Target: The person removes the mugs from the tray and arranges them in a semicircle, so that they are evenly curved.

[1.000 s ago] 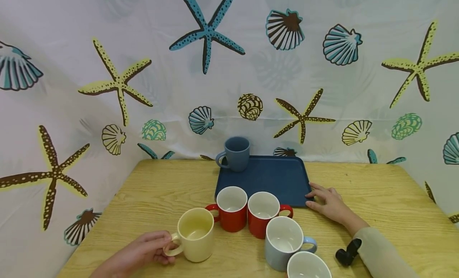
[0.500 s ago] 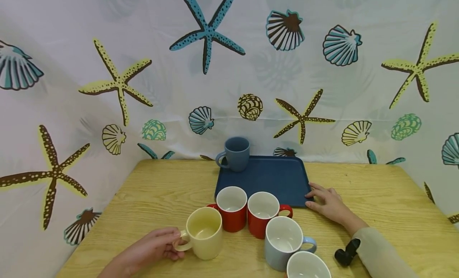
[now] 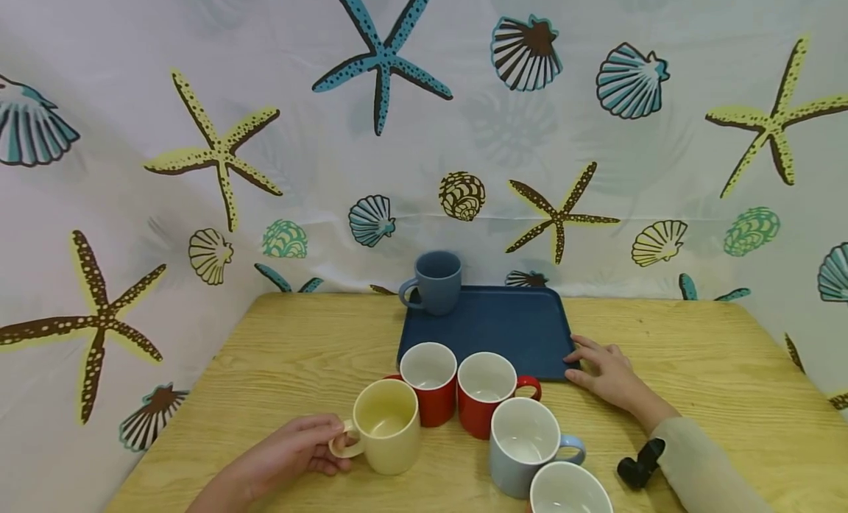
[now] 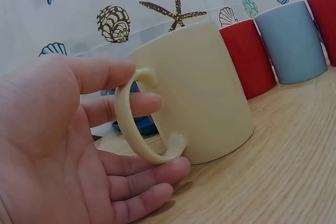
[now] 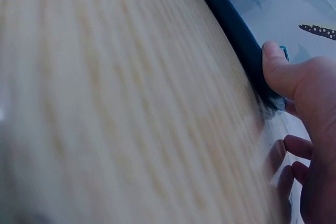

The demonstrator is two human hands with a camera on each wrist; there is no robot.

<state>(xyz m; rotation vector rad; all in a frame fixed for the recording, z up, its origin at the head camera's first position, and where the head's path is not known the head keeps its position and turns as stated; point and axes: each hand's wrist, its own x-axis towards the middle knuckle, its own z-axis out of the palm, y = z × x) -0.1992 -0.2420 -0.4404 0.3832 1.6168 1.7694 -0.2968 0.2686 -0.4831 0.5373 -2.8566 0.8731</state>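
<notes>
My left hand [image 3: 291, 454] holds a pale yellow mug [image 3: 391, 439] by its handle. In the left wrist view a finger passes through the handle loop [image 4: 125, 114], the thumb lies at its top, and other fingers are below. The mug stands upright, close over the wood, and overlaps a red mug [image 3: 437, 406] in the head view. At the front right corner of a dark blue tray [image 3: 503, 336], my right hand [image 3: 609, 377] holds the edge between thumb and fingers. A blue-grey mug [image 3: 440, 288] sits on the tray's back left corner.
Before the tray stands a second red mug [image 3: 480, 417]. A light blue mug [image 3: 520, 465] is nearer, then a white-lined mug [image 3: 571, 491] cut off by the frame. A patterned cloth [image 3: 318, 174] rises behind the wooden table [image 3: 318, 344]. The right sleeve bears a black clip [image 3: 640, 465].
The left hand has moved the yellow mug to the right and slightly away, closer to the red mugs, covering the left one's handle. The right hand and the tray have stayed put.
</notes>
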